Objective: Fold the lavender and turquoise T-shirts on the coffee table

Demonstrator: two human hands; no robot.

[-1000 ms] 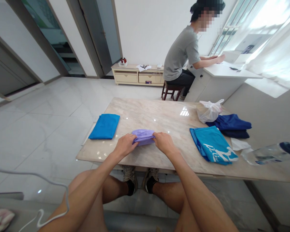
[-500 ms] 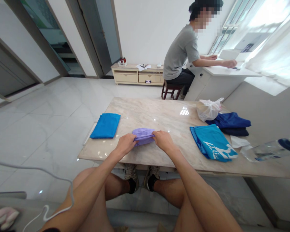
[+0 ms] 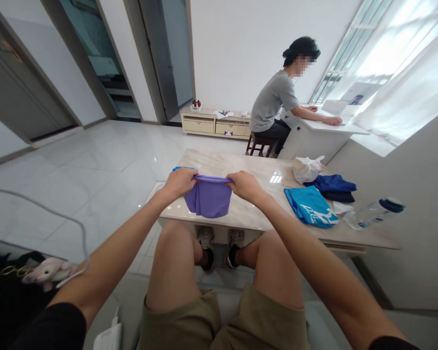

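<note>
A folded purple cloth (image 3: 210, 197) hangs stretched between my two hands, its rolled top edge level and its lower part drooping over the table. My left hand (image 3: 181, 183) pinches the top left corner. At the right end of the same edge, my right hand (image 3: 245, 186) is closed on the fabric. Behind my left hand, a strip of a blue folded cloth (image 3: 185, 168) shows on the table; the rest is hidden by the hand and the purple cloth. Whether the purple cloth's lower edge touches the table I cannot tell.
On the right of the marble table (image 3: 263, 214) lie a teal folded cloth (image 3: 308, 205) with white print, dark blue cloths (image 3: 332, 183), a white plastic bag (image 3: 307, 169) and a clear bottle (image 3: 374, 214). Beyond, a person (image 3: 273, 104) sits at a white desk. A cable (image 3: 51, 205) hangs at left.
Both hands have lifted the purple cloth off the table, and its lower part now hangs down. My left hand now covers most of the blue cloth. The camera view has shifted.
</note>
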